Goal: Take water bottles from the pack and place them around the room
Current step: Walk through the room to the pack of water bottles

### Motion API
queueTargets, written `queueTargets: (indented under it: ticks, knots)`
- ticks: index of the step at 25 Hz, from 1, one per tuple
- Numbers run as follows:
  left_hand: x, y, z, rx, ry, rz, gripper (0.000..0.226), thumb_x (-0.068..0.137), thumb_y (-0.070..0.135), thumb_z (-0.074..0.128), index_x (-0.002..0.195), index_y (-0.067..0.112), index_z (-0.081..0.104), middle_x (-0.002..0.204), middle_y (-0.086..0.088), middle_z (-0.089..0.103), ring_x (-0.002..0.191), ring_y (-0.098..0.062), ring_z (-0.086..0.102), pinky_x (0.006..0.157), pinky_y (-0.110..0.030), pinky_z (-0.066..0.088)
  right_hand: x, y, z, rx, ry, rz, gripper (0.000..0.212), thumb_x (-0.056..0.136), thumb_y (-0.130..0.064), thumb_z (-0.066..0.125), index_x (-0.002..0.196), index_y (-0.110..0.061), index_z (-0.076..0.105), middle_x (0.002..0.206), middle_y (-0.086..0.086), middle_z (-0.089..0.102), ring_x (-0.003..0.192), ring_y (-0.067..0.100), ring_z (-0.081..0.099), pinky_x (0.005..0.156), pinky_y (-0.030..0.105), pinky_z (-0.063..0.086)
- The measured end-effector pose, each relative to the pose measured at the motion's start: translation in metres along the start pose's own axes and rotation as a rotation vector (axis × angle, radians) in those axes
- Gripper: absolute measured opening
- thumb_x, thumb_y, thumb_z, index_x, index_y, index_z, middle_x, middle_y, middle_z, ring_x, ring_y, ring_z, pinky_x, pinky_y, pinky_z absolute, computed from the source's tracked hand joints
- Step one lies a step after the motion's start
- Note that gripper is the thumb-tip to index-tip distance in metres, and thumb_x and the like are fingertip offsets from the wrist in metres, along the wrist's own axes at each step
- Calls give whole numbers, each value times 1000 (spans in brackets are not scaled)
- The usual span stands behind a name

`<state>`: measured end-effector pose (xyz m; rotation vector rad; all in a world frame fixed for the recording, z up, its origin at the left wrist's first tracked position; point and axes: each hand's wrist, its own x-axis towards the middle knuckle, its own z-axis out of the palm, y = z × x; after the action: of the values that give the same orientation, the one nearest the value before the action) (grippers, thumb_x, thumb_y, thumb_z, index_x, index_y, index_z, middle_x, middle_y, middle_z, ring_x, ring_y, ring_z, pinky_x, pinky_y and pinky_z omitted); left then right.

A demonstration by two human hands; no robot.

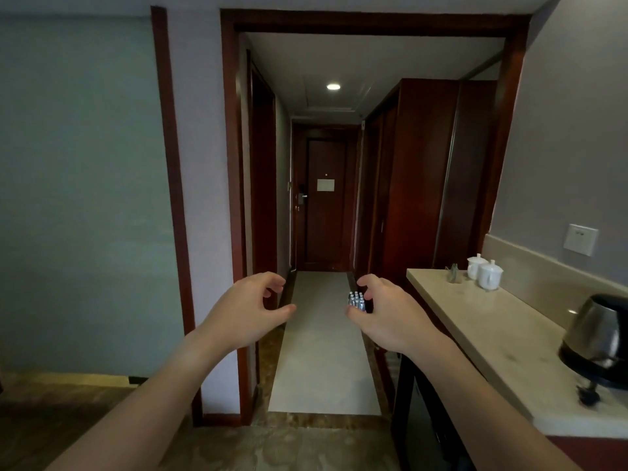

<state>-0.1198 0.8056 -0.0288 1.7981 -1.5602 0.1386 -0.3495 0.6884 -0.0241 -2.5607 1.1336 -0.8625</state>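
bottle pack (356, 301) far beyond right hand (387, 316)

Distant pack of white-capped water bottles (356, 299) upright on hallway floor.

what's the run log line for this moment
stage: approach | pack of water bottles: on hallway floor, far ahead | left hand: empty, fingers curled open | right hand: empty, open | bottles placed: none seen
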Motion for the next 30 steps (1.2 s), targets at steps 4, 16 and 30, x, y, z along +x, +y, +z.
queueTargets:
  ticks: [4,16,30]
  knots:
    - [84,-65,45,-39,-14,8,50,83,52,69,128,35,57,111,27,55,99,5,54,74,-9,41,100,34,52,18,7,4,64,87,-56,59,142,-27,44,133,-8,57,104,9,56,78,24,43]
    - [411,-218,130,-94,-50,74,71,77,62,61,139,29,51,135,13,55,126,-9,49,99,-32,44,439,106,147,37,56,26,66,89,-54,59,145,-24,41,135,-2,57,112,16,58,79,26,44]
    - [771,-336,346,-46,-19,60,64,82,51,71,138,29,51,135,11,56,119,-5,48,98,-29,44,813,321,266,98,94,-21,67,87,-58,58,144,-26,42,137,-4,56,118,15,58,82,26,45]
